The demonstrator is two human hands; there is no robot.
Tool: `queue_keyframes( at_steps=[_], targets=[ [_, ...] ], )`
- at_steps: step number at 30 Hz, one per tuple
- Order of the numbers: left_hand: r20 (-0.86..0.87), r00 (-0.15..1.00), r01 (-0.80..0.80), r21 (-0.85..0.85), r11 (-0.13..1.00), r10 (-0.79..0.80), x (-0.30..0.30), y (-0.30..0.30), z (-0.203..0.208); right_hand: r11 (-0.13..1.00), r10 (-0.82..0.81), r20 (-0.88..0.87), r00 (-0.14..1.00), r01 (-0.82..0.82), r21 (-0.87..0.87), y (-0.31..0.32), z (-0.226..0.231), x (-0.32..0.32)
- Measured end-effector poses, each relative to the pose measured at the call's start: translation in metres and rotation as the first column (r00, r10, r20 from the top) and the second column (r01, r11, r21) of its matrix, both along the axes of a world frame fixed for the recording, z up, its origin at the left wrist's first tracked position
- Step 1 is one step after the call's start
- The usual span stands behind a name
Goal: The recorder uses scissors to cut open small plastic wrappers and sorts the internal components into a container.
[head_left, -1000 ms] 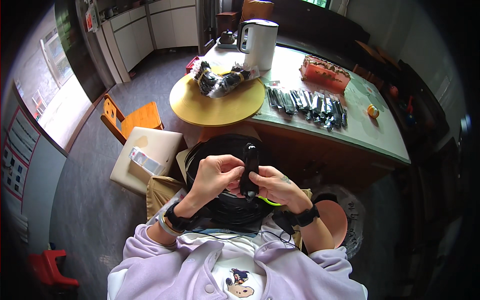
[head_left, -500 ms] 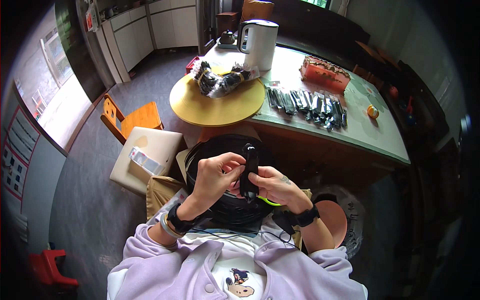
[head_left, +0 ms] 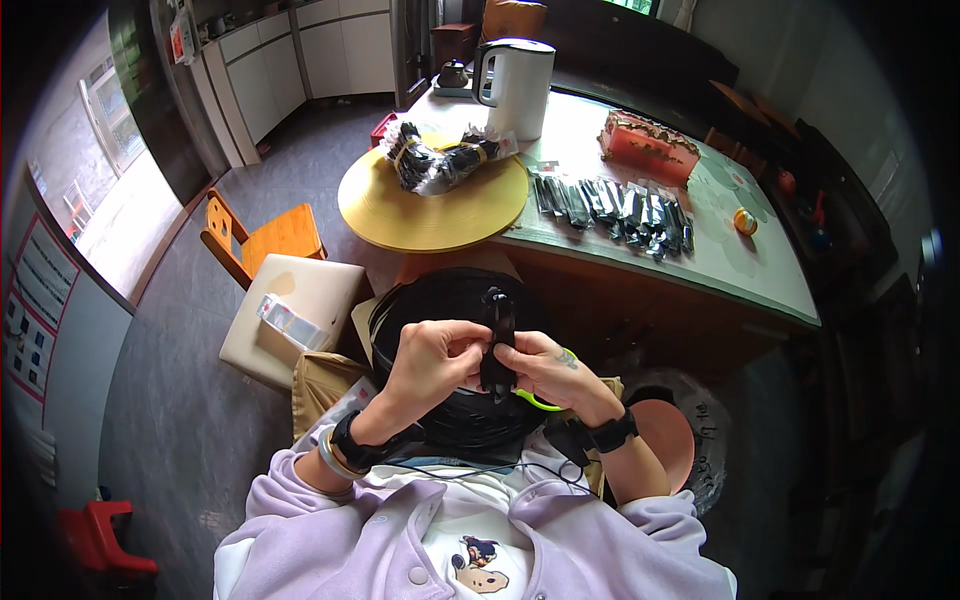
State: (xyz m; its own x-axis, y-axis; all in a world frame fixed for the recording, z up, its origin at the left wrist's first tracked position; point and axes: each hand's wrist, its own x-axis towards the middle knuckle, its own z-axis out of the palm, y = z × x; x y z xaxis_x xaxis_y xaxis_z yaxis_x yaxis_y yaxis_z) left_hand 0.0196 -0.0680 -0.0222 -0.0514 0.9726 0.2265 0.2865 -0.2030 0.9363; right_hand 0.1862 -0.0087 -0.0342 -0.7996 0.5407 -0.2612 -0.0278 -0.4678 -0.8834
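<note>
A long, narrow black bundle (head_left: 498,350), with looped ends like a folded cable, is held upright before my chest. My right hand (head_left: 548,372) is closed round its right side, the thumb pressed on its face. At the bundle's left edge, my left hand (head_left: 430,358) pinches with thumb and fingertips; whether a tie or strand is between them is too small to tell. A lime-green loop (head_left: 540,403), like a scissors handle, shows under my right hand. Beneath both hands lies a large coil of black cable-like material (head_left: 440,425).
A round yellow board (head_left: 430,225) bears bundled black packets (head_left: 435,165). More black packets (head_left: 615,212) lie in a row on the table (head_left: 740,270), near a white kettle (head_left: 522,90) and a pink box (head_left: 650,150). A cream stool (head_left: 265,330) stands left; a pinkish round thing (head_left: 662,445) sits right.
My left fingers have drawn together and shifted slightly at the bundle's left edge. The bundle has turned a little; my right hand keeps its grip.
</note>
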Motion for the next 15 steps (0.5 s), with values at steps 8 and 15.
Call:
queue_keyframes(
  at_steps=[8, 15],
  targets=[
    [-0.063, 0.995, 0.069, -0.055, 0.996, -0.073, -0.001, 0.000, 0.008, 0.999, -0.022, 0.082, 0.996, 0.018, 0.050, 0.003, -0.004, 0.002],
    [0.118, 0.988, 0.125, -0.191, 0.974, -0.104, -0.006, 0.006, -0.005, 0.997, -0.048, 0.123, 0.991, 0.040, 0.061, -0.003, 0.012, 0.000]
  ],
)
